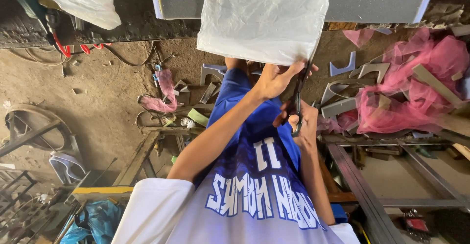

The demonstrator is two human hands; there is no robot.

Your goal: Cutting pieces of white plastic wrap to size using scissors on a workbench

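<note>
I am holding the plastic sheet point(264, 16) tight with my left hand point(276, 79). My right hand point(304, 121) is squeezing the scissors point(297, 99), cutting its edge. Next I should probably snip farther along, keeping it pulled flat.

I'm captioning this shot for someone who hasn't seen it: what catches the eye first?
A crinkled translucent plastic sheet fills the top centre, its lower edge pinched by the left hand. Just below, the right hand works black scissors up into that edge. At right, a heap of pink netting lies over scrap pieces.

The translucent white plastic sheet point(264, 16) is cut off by the top edge; the black-handled scissors' point(297, 102) blades appear partly hidden behind it.
</note>
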